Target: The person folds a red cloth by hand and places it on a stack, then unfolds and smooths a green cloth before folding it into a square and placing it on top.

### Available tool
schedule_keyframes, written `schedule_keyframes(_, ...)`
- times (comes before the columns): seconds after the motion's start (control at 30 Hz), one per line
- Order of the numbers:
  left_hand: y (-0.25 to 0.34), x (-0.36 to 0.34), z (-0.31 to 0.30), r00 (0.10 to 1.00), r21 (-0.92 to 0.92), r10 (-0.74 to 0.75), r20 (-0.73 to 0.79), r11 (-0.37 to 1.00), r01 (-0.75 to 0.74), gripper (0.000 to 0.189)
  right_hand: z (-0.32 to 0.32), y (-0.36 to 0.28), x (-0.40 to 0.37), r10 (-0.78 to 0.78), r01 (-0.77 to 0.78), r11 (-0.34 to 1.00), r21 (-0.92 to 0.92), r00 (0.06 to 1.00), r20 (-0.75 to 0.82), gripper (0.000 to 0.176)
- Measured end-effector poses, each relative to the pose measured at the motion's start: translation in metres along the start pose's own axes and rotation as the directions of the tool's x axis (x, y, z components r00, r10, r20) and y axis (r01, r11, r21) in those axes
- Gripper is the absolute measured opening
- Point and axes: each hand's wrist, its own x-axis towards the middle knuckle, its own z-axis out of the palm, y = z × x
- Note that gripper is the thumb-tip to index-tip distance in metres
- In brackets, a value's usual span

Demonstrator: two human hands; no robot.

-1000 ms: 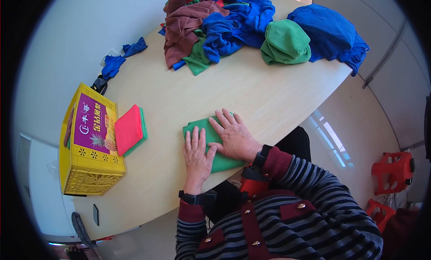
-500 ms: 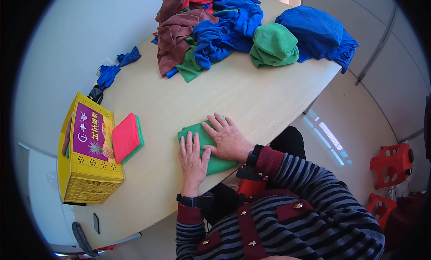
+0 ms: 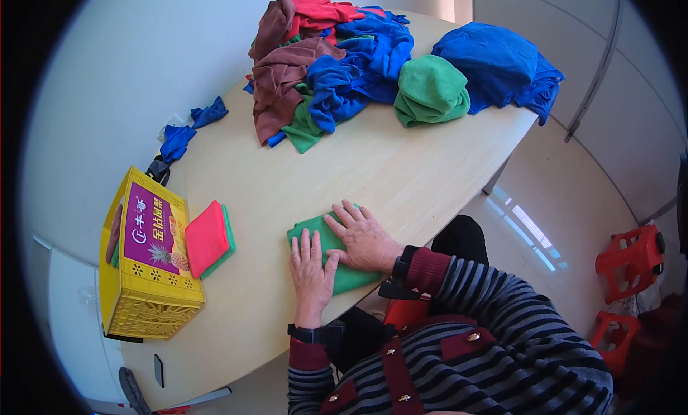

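A green cloth [image 3: 352, 277], folded into a flat bundle, lies at the table's near edge. My left hand [image 3: 311, 273] rests flat on its left part, fingers stretched out and pointing away from me. Across its upper right part lies my right hand [image 3: 364, 239], palm down with the fingers spread. The two hands are close together, the right thumb near the left one. Neither hand grips the cloth; both press on it from above. Part of the cloth is hidden under the palms.
A yellow crate [image 3: 155, 300] stands at the left, with a folded red cloth [image 3: 206, 239] on a green one leaning beside it. Heaped cloths [image 3: 337, 71], a green bundle [image 3: 431, 91] and a blue pile [image 3: 491, 60] lie at the back. A phone [image 3: 159, 370] is near the left edge.
The whole view has shifted slightly, so the table and its things sit a little lower in the picture. Both hands stay flat on the green cloth, with no clear movement over it.
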Motion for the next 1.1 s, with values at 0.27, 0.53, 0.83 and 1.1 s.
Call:
schedule_keyframes(0.27,0.001,-0.003,0.001,1.0,0.012,-0.007,0.014,1.0,0.007,0.076,0.003,-0.001,-0.004,-0.003,0.003,1.0,0.016,1.0,-0.001,0.079)
schedule_keyframes(0.53,0.001,-0.007,0.004,1.0,0.025,-0.005,-0.019,1.0,0.006,0.077,0.001,0.002,0.0,-0.034,0.034,0.999,0.028,0.999,0.002,0.078)
schedule_keyframes(0.83,0.005,-0.016,0.005,0.999,0.037,-0.043,-0.029,0.998,0.045,0.076,-0.005,-0.001,-0.002,-0.077,0.076,0.997,0.017,0.996,0.043,0.076)
schedule_keyframes(1.1,0.004,-0.011,-0.007,0.997,-0.046,-0.072,-0.023,0.996,0.071,0.072,-0.004,-0.029,-0.002,-0.107,0.11,0.992,-0.065,0.993,0.051,0.067)
